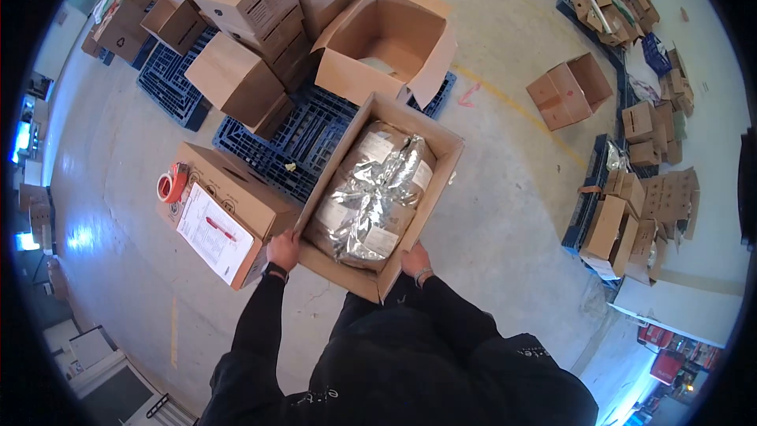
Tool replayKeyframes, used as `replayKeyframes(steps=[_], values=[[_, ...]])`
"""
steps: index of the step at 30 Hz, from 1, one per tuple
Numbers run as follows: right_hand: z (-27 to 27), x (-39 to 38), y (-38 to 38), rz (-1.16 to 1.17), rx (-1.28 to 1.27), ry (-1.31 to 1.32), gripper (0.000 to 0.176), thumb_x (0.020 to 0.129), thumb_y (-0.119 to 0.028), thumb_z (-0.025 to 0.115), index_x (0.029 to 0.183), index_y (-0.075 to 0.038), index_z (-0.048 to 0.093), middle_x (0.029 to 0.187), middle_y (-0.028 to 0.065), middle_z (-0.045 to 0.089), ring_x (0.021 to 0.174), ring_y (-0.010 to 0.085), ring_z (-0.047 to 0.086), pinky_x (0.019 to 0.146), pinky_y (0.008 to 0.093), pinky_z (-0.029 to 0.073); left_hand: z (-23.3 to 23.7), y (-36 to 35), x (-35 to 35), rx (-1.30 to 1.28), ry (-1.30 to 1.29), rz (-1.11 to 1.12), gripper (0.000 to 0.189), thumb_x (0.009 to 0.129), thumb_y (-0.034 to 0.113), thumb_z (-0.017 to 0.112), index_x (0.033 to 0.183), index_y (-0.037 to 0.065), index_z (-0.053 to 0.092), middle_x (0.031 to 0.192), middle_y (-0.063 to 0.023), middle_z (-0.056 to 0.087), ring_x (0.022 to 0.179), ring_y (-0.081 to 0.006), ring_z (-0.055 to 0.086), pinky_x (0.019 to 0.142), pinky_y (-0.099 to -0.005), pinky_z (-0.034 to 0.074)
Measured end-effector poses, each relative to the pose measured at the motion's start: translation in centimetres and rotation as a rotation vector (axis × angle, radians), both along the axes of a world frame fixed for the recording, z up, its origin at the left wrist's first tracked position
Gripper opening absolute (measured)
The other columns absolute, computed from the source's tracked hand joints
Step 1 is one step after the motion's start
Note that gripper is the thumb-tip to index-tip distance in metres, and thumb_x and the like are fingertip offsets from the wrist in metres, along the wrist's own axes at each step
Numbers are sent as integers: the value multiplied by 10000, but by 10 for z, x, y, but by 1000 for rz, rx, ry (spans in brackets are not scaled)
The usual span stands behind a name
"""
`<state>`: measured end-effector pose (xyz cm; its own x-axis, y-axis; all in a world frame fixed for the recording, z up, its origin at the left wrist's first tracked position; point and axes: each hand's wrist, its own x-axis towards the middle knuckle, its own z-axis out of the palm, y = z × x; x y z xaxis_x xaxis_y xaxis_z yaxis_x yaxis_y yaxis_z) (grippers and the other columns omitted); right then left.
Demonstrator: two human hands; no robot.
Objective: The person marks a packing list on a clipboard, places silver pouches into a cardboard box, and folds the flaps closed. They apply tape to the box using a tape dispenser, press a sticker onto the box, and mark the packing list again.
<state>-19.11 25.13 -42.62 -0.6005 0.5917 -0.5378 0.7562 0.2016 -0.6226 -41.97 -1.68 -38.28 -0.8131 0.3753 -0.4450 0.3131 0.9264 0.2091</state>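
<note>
Far left: red tape roll [171, 183] sits at the edge of a printed cardboard carton [241, 183]. A bump could send it to the floor. Next to it, a printed paper sheet [209, 237] with a red pen [221, 228] lying loose on top. Sheet reaches close to the carton's near side; if the neighboring load swings left, pen likely rolls off and the sheet slides.

Left hand [284, 251]: gripping the near left corner of an open-top carton [441, 156], which is in front of the person, tilted in view. Blue plastic pallet [306, 128] lies beyond; can't tell if the carton's base rests on anything. If it's carried, a raised pallet edge could catch a foot, since the carton blocks the view down.

Inside: silver foil bags [369, 201] with white labels, packed snug. Slick foil, so a steep tilt could shift them and load 1 side. Sharp board edges might nick the foil.

Right hand [415, 259]: closed on the near right corner, fingers partly hidden. Both hands hold the near end only, so the far end could dip if the contents are heavy.

Right: open brown carton [561, 96] on the floor, well apart, possible trip point.
</note>
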Motion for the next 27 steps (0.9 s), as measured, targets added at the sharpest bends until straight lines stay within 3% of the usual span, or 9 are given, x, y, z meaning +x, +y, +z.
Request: replayKeyframes(steps=[3, 6, 14, 17, 18, 20, 22, 24, 27], values=[[17, -1, 12, 35, -35, -66, 533, 812, -174, 556, 1303, 8, 454, 1067, 303, 634, 1009, 482, 597, 898, 505, 494, -3, -15, 36, -57, -25, 55, 278, 950, 307, 500, 972, 68, 640, 892, -244, 672, 832, -438, 652, 738, -551, 523], [10, -3, 23, 209, 36, -143, 609, 826, -182, 541, 1385, -8, 374, 913, 282, 664, 827, 464, 644, 786, 550, 522, -20, -49, 87, 150, -27, 143, 242, 939, 250, 502, 964, 41, 624, 875, -259, 659, 820, -450, 642, 718, -555, 508], [-4, -60, 88, 534, 9, -149, 574, 844, -187, 525, 1388, -55, 397, 891, 249, 674, 827, 441, 652, 767, 541, 523, -6, -47, 161, 83, -197, 274, 300, 897, 262, 564, 871, -29, 627, 787, -272, 645, 757, -463, 637, 676, -523, 503], [25, -77, 89, 610, 11, -135, 551, 863, -185, 511, 1389, -65, 402, 892, 226, 680, 827, 428, 657, 764, 537, 524, -2, -43, 156, 128, -263, 321, 306, 882, 268, 586, 893, -34, 640, 801, -266, 656, 779, -455, 645, 693, -512, 512], [38, -79, 87, 550, 11, -177, 558, 866, -197, 523, 1396, -73, 400, 984, 236, 666, 905, 420, 646, 794, 525, 518, -2, -42, 153, 157, -313, 347, 304, 877, 265, 593, 905, -33, 649, 812, -261, 663, 800, -447, 651, 711, -506, 520], [43, -76, 74, 536, 6, -217, 565, 869, -208, 535, 1402, -81, 398, 1075, 245, 651, 982, 411, 635, 825, 513, 512, -9, -49, 135, 61, -469, 172, 380, 856, 221, 620, 1130, -42, 597, 1003, -285, 659, 957, -438, 639, 831, -484, 515], [38, -63, 55, 325, 462, 71, 542, 906, -241, 521, 1414, -80, 419, 1292, 226, 553, 1210, 410, 522, 936, 517, 459, -1, -34, 123, 360, -232, 251, 629, 832, 181, 649, 1358, -55, 399, 1280, -311, 528, 1173, -442, 535, 987, -471, 444], [56, -48, 38, 418, 561, 210, 554, 896, -278, 552, 1405, -93, 439, 1346, 204, 507, 1257, 417, 467, 985, 537, 412, 15, -4, 88, 290, -5, 276, 836, 813, 169, 676, 1464, -47, 198, 1431, -312, 357, 1315, -456, 384, 1077, -475, 357], [69, -12, -6, 694, 519, 384, 581, 874, -392, 602, 1372, -112, 497, 1425, 176, 437, 1305, 423, 409, 1070, 622, 285, 29, 43, 7, 449, 203, 150, 826, 803, 194, 694, 1461, -29, 248, 1450, -281, 352, 1341, -453, 339, 1107, -479, 321]])
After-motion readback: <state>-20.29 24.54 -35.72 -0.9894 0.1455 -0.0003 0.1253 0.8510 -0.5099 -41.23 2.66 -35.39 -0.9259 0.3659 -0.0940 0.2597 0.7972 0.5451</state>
